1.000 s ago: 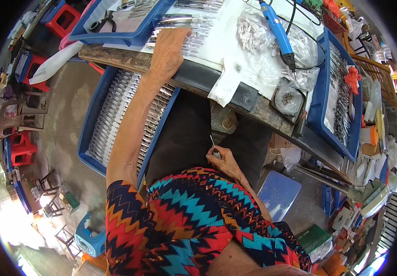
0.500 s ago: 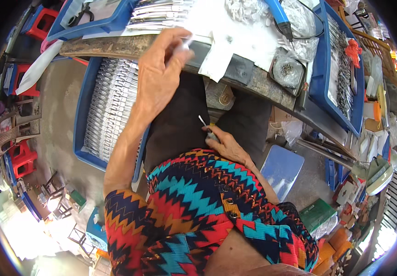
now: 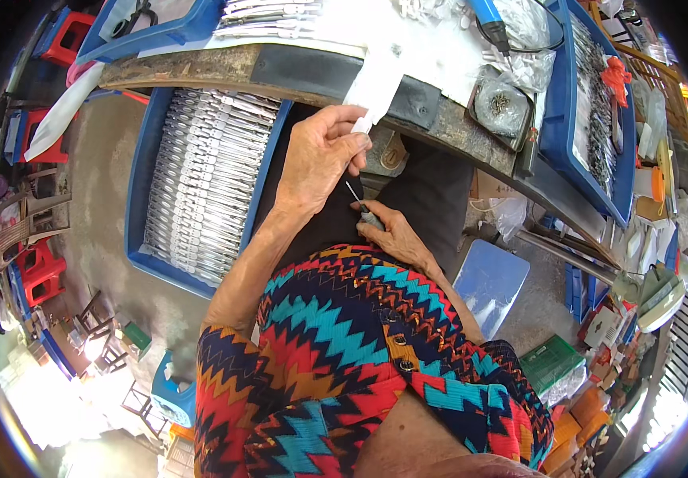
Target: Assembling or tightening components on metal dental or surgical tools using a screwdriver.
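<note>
My left hand is in front of the bench edge, fingers closed in a pinch on a small white piece. That piece is close to a white paper strip hanging over the edge; whether they touch is unclear. Low over my lap, my right hand is wrapped round the greyish handle of a slim tool. Its thin metal shaft points up and left, away from my body. What the tool's tip is like is too small to make out.
Slim silver metal pieces lie in rows in a blue tray on my left; more are on the bench. A blue electric tool, plastic bags and a small dish lie right. Another blue tray stands beyond.
My left hand has come down and to the right from above the bench edge, carrying the white piece toward the hanging paper strip. My right hand has barely moved.
</note>
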`<state>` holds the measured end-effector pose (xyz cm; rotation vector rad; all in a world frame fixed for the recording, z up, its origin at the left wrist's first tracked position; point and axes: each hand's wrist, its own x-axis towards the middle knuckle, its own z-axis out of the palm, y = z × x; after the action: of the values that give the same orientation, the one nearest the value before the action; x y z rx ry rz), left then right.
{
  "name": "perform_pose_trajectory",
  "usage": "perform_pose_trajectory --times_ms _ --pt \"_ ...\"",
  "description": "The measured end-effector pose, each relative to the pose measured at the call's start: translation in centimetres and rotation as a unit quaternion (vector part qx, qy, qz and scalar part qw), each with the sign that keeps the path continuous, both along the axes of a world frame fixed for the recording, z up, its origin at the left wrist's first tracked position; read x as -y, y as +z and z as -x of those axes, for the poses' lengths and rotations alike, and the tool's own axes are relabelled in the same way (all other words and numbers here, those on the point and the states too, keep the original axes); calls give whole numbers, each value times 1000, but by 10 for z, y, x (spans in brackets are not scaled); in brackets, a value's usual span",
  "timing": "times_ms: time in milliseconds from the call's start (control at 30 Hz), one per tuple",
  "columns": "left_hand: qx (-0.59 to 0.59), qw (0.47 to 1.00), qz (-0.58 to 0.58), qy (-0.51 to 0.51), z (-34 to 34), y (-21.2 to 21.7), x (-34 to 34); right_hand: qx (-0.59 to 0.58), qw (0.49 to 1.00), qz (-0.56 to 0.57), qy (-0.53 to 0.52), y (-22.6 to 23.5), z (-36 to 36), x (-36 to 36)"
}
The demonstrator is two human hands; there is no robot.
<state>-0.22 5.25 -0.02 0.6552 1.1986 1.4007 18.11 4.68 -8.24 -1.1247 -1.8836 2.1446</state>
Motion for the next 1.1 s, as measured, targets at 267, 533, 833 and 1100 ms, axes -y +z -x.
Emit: perform_pose_trajectory --times_ms 267,533,833,1100 --pt "23 999 31 32 -5 -5 -6 -29 998 42 -19 7 -2 -6" --pt "-12 1000 -11 12 -8 -5 6 -25 999 33 -32 -4 -1 -6" --pt "15 1000 7 -21 -2 4 15 -47 998 33 -5 2 -5 -8" --pt "42 999 7 -29 -13 -1 22 -264 949 87 -151 49 1 -30"
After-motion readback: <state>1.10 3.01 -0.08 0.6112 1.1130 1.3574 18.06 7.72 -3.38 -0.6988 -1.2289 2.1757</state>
